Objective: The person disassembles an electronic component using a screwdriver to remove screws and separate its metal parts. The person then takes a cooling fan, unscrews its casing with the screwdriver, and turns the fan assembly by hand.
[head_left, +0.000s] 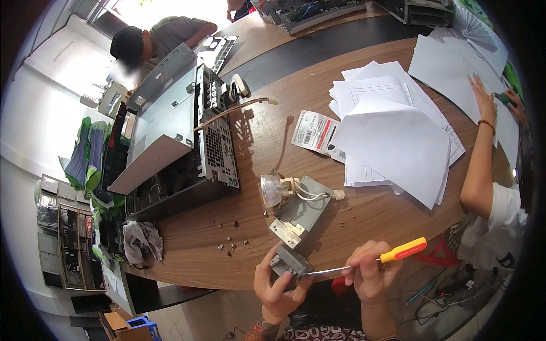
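Observation:
My left hand (277, 295) is closed around a small dark grey plastic part (291, 260) at the table's near edge. In my right hand (371, 271) is a screwdriver (405, 249) with a yellow and red handle. Its thin metal shaft points left, and the tip meets or nearly meets the grey part; I cannot tell which. Just beyond my left hand lies a grey metal-like housing (310, 207) with a cream-coloured end piece and white wires. Beside it sits a round glass reflector lamp (272, 191). Several small screws (232, 247) are scattered to the left.
An opened desktop computer case (187, 153) stands on the left, near a grey cloth (142, 241). Loose white papers (398, 136) partly cover a printed packet (314, 131). One co-worker (492, 187) handles sheets at the right; another person (165, 42) leans in beyond the case.

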The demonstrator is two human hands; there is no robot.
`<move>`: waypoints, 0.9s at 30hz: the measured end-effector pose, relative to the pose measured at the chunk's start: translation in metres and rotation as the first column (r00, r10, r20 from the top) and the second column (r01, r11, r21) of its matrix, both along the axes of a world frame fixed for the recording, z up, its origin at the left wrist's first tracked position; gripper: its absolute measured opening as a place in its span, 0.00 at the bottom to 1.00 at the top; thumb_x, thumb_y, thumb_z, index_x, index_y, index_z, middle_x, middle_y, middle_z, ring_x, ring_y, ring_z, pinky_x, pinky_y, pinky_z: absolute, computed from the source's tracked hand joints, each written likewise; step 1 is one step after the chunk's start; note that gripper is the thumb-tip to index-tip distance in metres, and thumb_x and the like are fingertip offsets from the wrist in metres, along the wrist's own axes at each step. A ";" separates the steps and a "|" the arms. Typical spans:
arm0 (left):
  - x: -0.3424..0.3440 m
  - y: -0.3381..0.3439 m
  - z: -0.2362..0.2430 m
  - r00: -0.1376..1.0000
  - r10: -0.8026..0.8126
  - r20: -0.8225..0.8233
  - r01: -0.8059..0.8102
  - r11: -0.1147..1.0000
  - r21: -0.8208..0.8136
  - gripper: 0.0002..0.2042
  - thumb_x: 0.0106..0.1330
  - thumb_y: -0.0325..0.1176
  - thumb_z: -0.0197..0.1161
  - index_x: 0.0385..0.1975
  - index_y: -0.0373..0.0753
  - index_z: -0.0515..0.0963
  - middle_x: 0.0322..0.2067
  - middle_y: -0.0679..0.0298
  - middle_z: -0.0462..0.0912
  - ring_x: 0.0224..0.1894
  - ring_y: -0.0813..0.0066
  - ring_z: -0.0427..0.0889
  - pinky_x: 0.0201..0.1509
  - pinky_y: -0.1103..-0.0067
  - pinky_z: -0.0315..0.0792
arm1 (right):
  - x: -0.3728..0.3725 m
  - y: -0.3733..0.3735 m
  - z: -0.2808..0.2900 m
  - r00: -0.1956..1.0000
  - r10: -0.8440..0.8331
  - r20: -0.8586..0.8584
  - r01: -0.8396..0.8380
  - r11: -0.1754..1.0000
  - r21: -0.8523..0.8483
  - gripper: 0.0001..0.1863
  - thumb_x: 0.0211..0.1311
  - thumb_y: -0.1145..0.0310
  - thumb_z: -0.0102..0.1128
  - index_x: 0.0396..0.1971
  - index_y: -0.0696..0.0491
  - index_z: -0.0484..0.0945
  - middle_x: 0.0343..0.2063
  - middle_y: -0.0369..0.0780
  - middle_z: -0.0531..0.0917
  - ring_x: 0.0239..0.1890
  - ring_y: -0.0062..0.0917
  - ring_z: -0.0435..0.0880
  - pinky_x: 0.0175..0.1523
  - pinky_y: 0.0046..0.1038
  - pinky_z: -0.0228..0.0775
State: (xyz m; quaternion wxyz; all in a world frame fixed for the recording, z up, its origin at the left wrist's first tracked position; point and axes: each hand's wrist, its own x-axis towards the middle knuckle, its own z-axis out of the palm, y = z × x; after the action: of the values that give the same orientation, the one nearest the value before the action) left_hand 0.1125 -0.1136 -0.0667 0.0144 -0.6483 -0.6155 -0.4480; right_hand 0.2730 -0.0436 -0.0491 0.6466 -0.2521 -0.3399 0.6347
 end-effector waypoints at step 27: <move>0.002 0.002 0.001 1.000 0.013 0.008 -0.013 1.000 0.023 0.31 0.48 0.35 0.78 0.50 0.53 0.66 0.51 0.40 0.77 0.42 0.51 0.82 0.38 0.70 0.72 | 0.001 -0.001 -0.001 0.996 0.078 0.044 -0.080 0.996 0.044 0.06 0.61 0.73 0.65 0.29 0.60 0.80 0.23 0.46 0.84 0.17 0.20 0.80 0.21 0.18 0.71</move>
State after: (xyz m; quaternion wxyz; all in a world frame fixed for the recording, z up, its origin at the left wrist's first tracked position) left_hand 0.1141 -0.1116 -0.0657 0.0223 -0.6424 -0.6145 -0.4573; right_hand 0.2741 -0.0447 -0.0500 0.6193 -0.2372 -0.3774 0.6463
